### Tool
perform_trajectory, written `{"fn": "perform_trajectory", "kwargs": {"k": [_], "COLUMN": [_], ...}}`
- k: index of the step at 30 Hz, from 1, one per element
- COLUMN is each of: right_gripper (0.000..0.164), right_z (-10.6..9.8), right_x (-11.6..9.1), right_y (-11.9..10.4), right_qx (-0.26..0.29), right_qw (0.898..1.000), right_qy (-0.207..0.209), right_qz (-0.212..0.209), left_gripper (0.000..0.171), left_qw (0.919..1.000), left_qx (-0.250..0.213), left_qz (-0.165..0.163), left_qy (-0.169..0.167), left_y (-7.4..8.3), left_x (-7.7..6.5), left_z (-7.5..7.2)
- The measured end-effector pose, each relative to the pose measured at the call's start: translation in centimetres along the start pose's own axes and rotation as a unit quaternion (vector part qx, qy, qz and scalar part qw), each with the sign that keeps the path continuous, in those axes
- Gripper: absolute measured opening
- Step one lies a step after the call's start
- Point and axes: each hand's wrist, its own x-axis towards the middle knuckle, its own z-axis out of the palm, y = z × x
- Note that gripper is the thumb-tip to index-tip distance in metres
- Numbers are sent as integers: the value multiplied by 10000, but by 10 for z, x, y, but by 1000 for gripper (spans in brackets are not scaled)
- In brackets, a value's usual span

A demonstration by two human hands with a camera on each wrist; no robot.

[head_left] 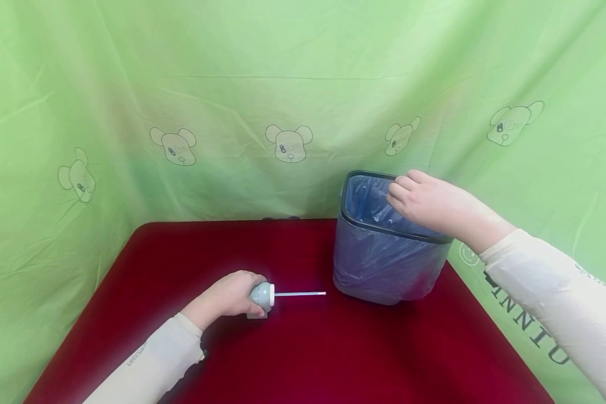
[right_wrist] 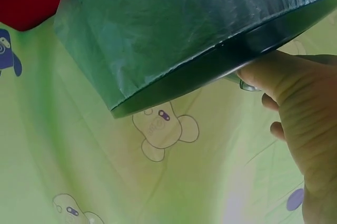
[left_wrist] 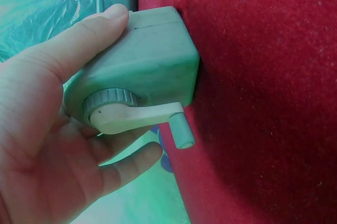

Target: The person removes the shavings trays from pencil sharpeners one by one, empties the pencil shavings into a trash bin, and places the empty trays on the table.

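My left hand [head_left: 234, 294] grips a grey-green hand-crank pencil sharpener [left_wrist: 152, 60] low over the red table. A thin pale pencil [head_left: 300, 293] sticks out of the sharpener towards the right. In the left wrist view the thumb lies along the body, and the crank [left_wrist: 139, 117] with its small handle faces the camera. My right hand [head_left: 431, 202] is above the lined bin [head_left: 389, 264], fingers curled down at its opening. Between thumb and fingers in the right wrist view shows a small glossy greenish piece [right_wrist: 247, 85], mostly hidden; its kind cannot be made out.
The bin stands at the table's back right, its dark rim [head_left: 344, 210] holding a translucent bag. Red cloth [head_left: 293, 359] covers the table. A green curtain [head_left: 222, 101] printed with bear heads hangs behind and at both sides.
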Motion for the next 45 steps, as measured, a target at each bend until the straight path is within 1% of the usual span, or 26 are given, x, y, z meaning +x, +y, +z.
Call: {"fn": "perform_trajectory", "kwargs": {"k": [3, 8, 12, 18, 23, 26, 30, 34, 39, 43, 45], "right_gripper": [16, 36, 40, 40, 41, 36, 30, 30, 21, 29, 29], "right_z": [-2, -3, -3, -3, -3, -3, -3, -1, 1, 3, 5], "right_x": [0, 1, 2, 3, 3, 2, 2, 3, 2, 1, 1], "right_y": [0, -1, -1, -2, -3, -3, -3, -4, -5, -5, -5], "right_qx": [6, 31, 5, -50, -45, -40, -33, 10, 36, 108, 164], "right_qw": [10000, 9998, 9997, 9997, 9997, 9998, 9999, 10000, 10000, 9997, 9994], "right_qy": [5, 165, 202, 174, 114, 37, -22, 30, -34, -53, -37], "right_qz": [-34, -86, -107, -152, -210, -215, -131, -48, 70, 229, 318], "left_gripper": [61, 61, 62, 64, 64, 63, 63, 62, 62, 62, 62], "left_qw": [10000, 10000, 10000, 9999, 9999, 9999, 10000, 10000, 10000, 10000, 10000], "left_qx": [16, 12, -5, 4, 1, 51, 29, 28, 33, 33, 11], "left_qz": [-8, 7, -35, -134, -116, -86, -47, -51, 24, 10, 8], "left_qy": [10, 25, 9, -25, -32, -31, -10, -1, 40, 45, 47], "left_y": [0, 0, -1, -3, -3, -2, 0, 0, 0, 0, 0], "left_x": [0, 0, 0, 0, 0, 0, -1, -2, -2, -2, -2], "left_z": [0, 0, 1, 3, 3, 3, 2, 2, 1, 2, 1]}}
